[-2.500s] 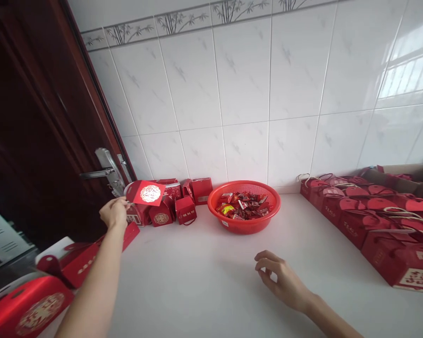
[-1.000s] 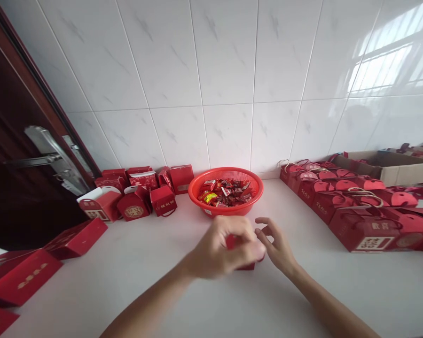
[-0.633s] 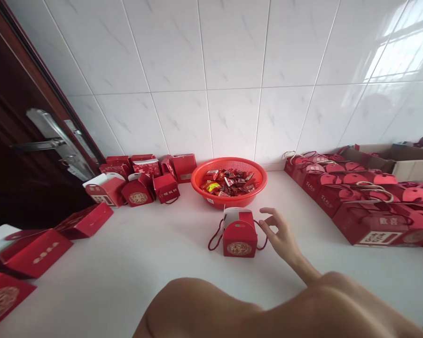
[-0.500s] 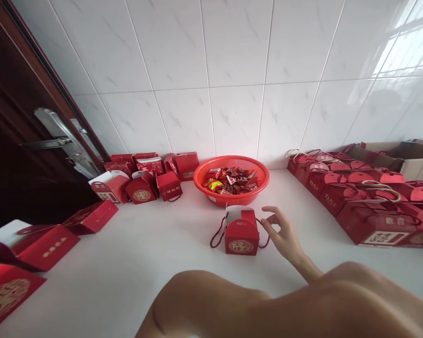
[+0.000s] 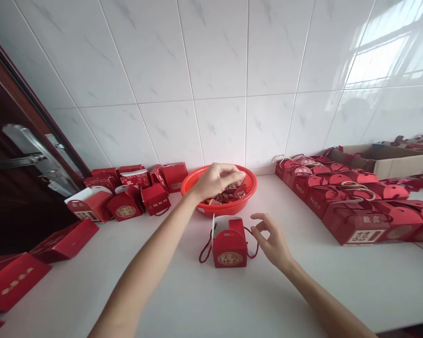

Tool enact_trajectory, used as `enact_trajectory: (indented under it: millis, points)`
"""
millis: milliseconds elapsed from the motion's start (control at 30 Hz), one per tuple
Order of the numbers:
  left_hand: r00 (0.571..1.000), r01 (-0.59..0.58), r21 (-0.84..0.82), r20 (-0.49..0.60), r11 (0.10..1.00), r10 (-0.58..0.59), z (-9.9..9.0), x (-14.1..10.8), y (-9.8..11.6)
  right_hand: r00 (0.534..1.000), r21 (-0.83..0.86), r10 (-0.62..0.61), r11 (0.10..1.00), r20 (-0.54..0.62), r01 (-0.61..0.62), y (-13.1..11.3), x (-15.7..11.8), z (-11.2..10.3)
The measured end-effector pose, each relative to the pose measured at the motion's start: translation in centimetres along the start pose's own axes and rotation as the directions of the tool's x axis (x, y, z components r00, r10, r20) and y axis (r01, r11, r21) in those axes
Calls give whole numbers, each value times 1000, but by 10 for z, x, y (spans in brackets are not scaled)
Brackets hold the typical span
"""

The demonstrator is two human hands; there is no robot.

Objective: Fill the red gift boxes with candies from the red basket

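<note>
From my head view, the counter [image 5: 183, 286] was smooth and white beneath a wall of glossy marbled tiles [image 5: 218, 51]. A small red card box [image 5: 230, 239] stood upright and open near its middle, with a rounded, slotted front flap, a pale inner face, a gilt round emblem and twisted dark-red cords [image 5: 206, 253] looping at both sides. Just behind it sat a red plastic basket [image 5: 248, 195], round and finely perforated, bearing shiny wrapped sweets [image 5: 238, 193]. My left hand [image 5: 213, 180] hung over these, fingers [image 5: 238, 176] bent downward; I could not tell whether they held anything. My right hand [image 5: 274, 240] was just beside the small box, fingers loosely curled with a gap to the thumb; whether they touched the near cord was unclear. More red boxes [image 5: 127, 206] stood to the left, and close rows of peaked ones [image 5: 352, 206] to the right, before a dull cardboard carton [image 5: 400, 166].

Half a second earlier the sweets lay uncovered; now my left hand hid some. The small box had stayed beside my right hand.
</note>
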State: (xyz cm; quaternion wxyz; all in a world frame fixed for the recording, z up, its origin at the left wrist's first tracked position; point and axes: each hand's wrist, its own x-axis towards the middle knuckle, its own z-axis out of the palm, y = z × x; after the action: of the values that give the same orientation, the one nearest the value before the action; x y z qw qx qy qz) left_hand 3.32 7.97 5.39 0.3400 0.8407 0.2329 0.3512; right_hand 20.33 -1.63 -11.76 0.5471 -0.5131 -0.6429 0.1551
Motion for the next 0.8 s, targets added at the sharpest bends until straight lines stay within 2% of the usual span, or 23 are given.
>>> enact_trajectory:
  millis: [33,67,100,200,267,333,567,733,800]
  points:
    - [995,99,79,-34,992,-96,-12,8,-22,1000,20,-1,1000,1,1,-1,0,0]
    - [971,239,176,-41,955,-235,-23,14,-42,1000,36,-3,999,0,3,-1,0,0]
    - [925,370,279,-21,886,-379,-31,18,-60,1000,46,-7,999,-1,7,-1,1,0]
    - [842,457,385,105,802,-530,-37,21,-97,1000,59,-1,998,14,0,-1,1,1]
    - [783,473,440,186,763,-593,-31,23,-109,1000,54,6,999,30,-8,-1,0,2]
    - [741,480,490,217,727,-636,-22,27,-118,999,47,7,999,41,-9,-2,0,2]
    - [738,488,524,178,698,-650,-5,44,-141,998,38,-10,999,60,7,-1,-1,4]
    - [703,498,511,235,700,-671,1,44,-146,997,25,-27,999,68,25,-3,-1,3]
    - [714,477,518,243,710,-656,3,41,-147,997,22,-34,999,73,32,-4,-2,3]
